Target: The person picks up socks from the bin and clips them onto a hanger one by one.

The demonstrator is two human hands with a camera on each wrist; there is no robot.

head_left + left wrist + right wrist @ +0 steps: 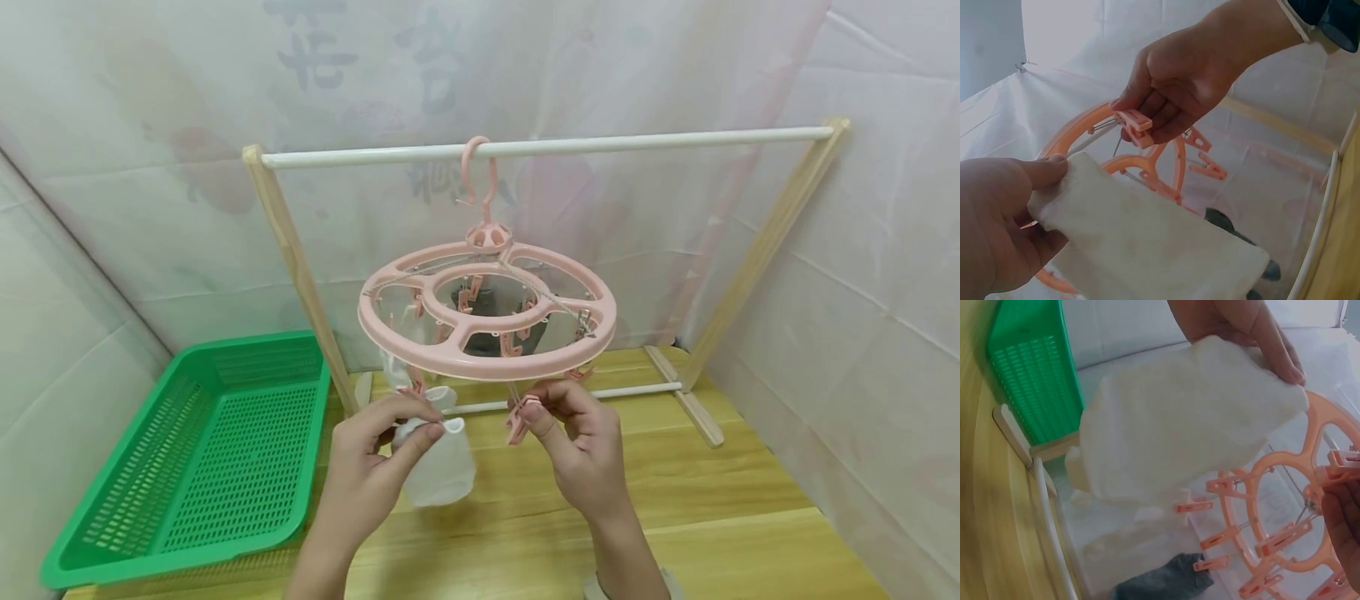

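Head view: green basket (202, 450) beside wooden rack (300, 267).

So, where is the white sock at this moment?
In the head view, the white sock hangs from the left hand, just below the front rim of the pink round hanger, left of the clip that the right hand pinches.
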